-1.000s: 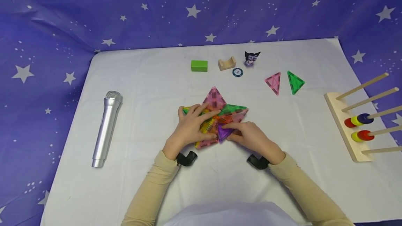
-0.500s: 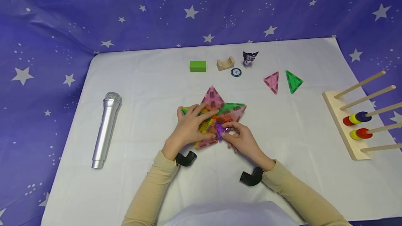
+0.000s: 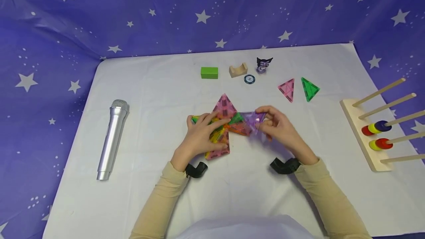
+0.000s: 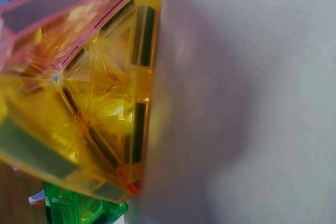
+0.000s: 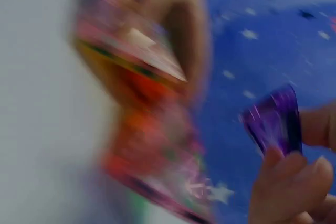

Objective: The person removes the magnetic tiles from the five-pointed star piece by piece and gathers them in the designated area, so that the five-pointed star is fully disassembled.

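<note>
A star-like build of triangular magnetic tiles in pink, green, yellow and orange stands mid-table. My left hand holds it from the left, fingers spread over it and thumb at its near side. Yellow and pink tiles fill much of the left wrist view, with a yellow tile near the middle. My right hand pinches a purple triangular magnetic tile between thumb and fingers, over the build's right end. In the right wrist view the purple tile is raised, and the build is blurred.
A loose pink triangle tile and green triangle tile lie back right. Behind are a green block, a wooden cradle, a round token and a figurine. A microphone lies left; a peg rack right.
My right hand has lifted the purple tile from the build's near side and carried it right and away from me. My left hand has stayed on the build.
</note>
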A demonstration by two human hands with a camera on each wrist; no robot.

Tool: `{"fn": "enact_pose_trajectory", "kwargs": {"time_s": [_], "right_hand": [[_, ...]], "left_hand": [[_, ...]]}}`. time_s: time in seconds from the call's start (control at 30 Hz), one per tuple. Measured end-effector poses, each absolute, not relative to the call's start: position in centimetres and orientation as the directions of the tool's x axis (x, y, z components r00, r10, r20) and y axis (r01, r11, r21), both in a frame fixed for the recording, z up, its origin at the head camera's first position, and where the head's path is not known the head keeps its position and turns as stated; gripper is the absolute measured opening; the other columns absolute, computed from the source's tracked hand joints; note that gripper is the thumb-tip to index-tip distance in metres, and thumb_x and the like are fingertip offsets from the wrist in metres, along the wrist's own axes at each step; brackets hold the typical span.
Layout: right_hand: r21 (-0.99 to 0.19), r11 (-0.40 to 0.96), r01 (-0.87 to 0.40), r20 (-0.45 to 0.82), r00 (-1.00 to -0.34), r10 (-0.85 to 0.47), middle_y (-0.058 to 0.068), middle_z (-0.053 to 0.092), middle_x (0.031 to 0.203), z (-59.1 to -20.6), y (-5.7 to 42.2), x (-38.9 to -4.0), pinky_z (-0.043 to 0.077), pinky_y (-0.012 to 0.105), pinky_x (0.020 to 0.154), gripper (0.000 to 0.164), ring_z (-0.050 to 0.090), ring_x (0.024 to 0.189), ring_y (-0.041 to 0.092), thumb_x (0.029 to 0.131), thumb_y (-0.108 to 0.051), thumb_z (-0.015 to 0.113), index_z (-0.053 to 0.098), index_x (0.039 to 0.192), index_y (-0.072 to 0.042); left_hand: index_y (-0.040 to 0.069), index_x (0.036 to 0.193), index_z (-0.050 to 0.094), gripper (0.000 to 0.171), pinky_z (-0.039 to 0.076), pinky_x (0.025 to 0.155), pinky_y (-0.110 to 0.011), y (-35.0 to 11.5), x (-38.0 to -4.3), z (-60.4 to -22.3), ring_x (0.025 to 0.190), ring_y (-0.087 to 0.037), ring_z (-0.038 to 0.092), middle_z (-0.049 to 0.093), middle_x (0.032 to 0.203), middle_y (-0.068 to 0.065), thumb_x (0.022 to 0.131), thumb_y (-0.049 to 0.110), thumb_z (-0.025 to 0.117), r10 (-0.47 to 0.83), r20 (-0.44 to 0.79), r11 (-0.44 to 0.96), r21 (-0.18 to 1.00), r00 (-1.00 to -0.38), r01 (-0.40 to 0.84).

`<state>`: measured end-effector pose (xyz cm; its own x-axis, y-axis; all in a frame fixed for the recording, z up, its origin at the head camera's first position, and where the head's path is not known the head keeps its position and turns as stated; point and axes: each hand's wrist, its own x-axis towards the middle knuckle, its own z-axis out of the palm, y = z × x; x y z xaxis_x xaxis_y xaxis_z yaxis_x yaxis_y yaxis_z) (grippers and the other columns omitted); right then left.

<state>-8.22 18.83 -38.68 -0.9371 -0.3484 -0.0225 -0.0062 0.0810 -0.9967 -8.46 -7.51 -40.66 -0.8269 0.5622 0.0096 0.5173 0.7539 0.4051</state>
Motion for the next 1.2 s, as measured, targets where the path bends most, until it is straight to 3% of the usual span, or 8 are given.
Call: {"fn": "enact_pose_trajectory", "kwargs": {"time_s": [0.1,0.23,0.4,0.57,0.77,0.93,1.07,1.2], "right_hand": [[-0.988,0.155,-0.019,-0.013,-0.979,-0.203,0.008,0.051,0.081,-38.4,19.8,-12.0,0.04,0.023,0.043,0.038,0.046,0.05,0.009,0.086,0.0,0.057,0.041,0.119,0.006],[-0.905,0.42,0.062,-0.113,-0.989,-0.098,0.012,0.048,0.087,-39.7,20.8,-16.2,0.044,0.022,0.051,0.044,0.05,0.056,0.01,0.088,-0.011,0.058,0.039,0.124,0.005],[-0.738,0.673,0.056,-0.153,-0.984,-0.086,0.012,0.05,0.076,-42.0,22.0,-17.9,0.042,0.026,0.048,0.036,0.049,0.051,0.013,0.087,-0.011,0.056,0.043,0.12,-0.002],[-0.657,0.753,-0.033,-0.089,-0.989,-0.121,0.006,0.048,0.063,-42.7,22.4,-18.2,0.035,0.029,0.044,0.03,0.044,0.046,0.016,0.086,-0.016,0.055,0.047,0.114,-0.009],[-0.649,0.76,-0.027,-0.121,-0.983,-0.137,0.006,0.049,0.06,-42.0,22.3,-17.8,0.036,0.028,0.04,0.033,0.045,0.041,0.014,0.089,-0.019,0.054,0.049,0.12,-0.007],[-0.764,0.641,-0.076,-0.051,-0.983,-0.177,0.009,0.057,0.068,-40.6,20.5,-14.8,0.04,0.027,0.042,0.035,0.049,0.046,0.017,0.09,-0.019,0.055,0.049,0.121,-0.004],[-0.86,0.495,-0.121,-0.037,-0.954,-0.296,0.015,0.059,0.07,-39.7,18.3,-10.8,0.043,0.03,0.042,0.035,0.053,0.048,0.028,0.091,-0.014,0.055,0.046,0.123,-0.005],[-0.917,0.383,-0.117,-0.088,-0.875,-0.477,0.017,0.06,0.077,-40.1,15.7,-7.2,0.045,0.032,0.042,0.043,0.055,0.053,0.033,0.09,-0.009,0.055,0.04,0.131,-0.005]], "left_hand": [[0.039,0.135,0.04,0.07,0.012,0.089,-0.061,-7.6,-8.2,-40.6,0.124,-0.028,0.03,0.031,0.142,-0.004,0.072,0.057,0.066,0.558,0.013,0.757,0.402,-0.83,0.515],[0.039,0.135,0.04,0.071,0.009,0.09,-0.063,-7.7,-7.9,-40.8,0.124,-0.027,0.029,0.03,0.143,-0.003,0.072,0.057,0.065,0.558,0.004,0.757,0.407,-0.83,0.511],[0.039,0.136,0.039,0.071,0.009,0.089,-0.064,-7.6,-7.5,-40.9,0.124,-0.028,0.029,0.03,0.143,-0.004,0.073,0.058,0.064,0.568,0.003,0.75,0.409,-0.823,0.519],[0.039,0.136,0.039,0.072,0.011,0.089,-0.062,-7.9,-7.5,-40.8,0.124,-0.028,0.03,0.031,0.143,-0.004,0.072,0.059,0.064,0.561,0.009,0.754,0.407,-0.828,0.515],[0.035,0.139,0.036,0.077,0.011,0.091,-0.06,-8.5,-7.9,-41.0,0.125,-0.027,0.03,0.031,0.143,-0.005,0.072,0.063,0.061,0.579,0.044,0.719,0.444,-0.814,0.535],[0.031,0.137,0.04,0.072,0.012,0.093,-0.055,-9.3,-8.1,-41.2,0.127,-0.023,0.029,0.033,0.141,-0.005,0.074,0.059,0.062,0.581,0.071,0.676,0.512,-0.811,0.53],[0.028,0.134,0.046,0.064,0.011,0.097,-0.054,-9.8,-8.3,-41.3,0.129,-0.024,0.025,0.031,0.143,-0.006,0.078,0.054,0.061,0.575,0.073,0.663,0.541,-0.815,0.517],[0.026,0.131,0.05,0.058,0.013,0.097,-0.054,-10.1,-8.6,-41.3,0.13,-0.029,0.021,0.028,0.144,-0.009,0.079,0.05,0.062,0.57,0.074,0.657,0.557,-0.818,0.508]]}}
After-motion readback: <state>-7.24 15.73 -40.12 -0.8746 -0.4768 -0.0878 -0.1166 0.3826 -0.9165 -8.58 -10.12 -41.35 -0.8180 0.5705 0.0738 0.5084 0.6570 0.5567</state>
